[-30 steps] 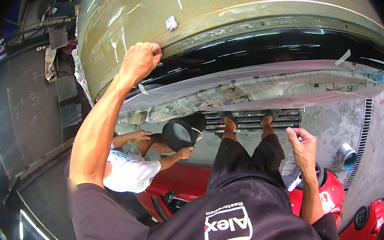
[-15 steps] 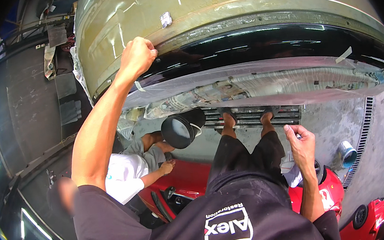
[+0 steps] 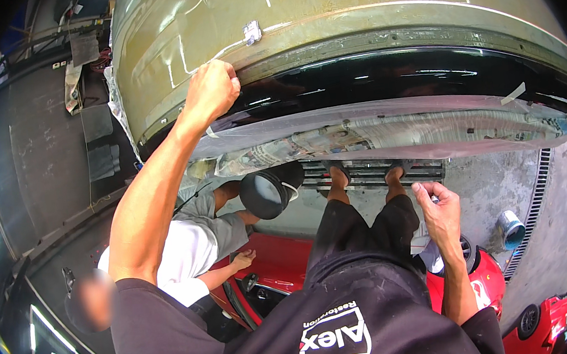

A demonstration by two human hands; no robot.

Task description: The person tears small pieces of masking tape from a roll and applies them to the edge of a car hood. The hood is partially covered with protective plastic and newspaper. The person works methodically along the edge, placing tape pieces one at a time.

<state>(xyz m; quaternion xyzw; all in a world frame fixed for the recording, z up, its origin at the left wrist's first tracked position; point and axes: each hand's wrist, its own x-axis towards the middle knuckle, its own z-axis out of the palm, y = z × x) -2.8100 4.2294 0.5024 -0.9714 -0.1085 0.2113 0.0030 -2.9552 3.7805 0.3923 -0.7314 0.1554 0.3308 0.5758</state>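
My left hand is closed against the long grooved edge between a dull olive car body panel and a glossy black curved panel. Whatever its fingers hold is hidden. A small silvery-white crumpled piece lies on the olive panel just beyond that hand. My right hand hangs in the air near my right thigh, away from the car. Its thumb and fingers are curled together around something small and pale, too little of which shows to name. Thin white lines run across the olive panel.
Clear plastic film and newspaper cover the area below the black panel. A black bucket stands beside a person in a white shirt, lower left. Red car bodies, a paint can and a floor drain are around.
The view has shifted slightly. My left hand stays at the grooved edge, and my right hand is a little further left. The other person has shifted, and that person's visible hand has opened somewhat.
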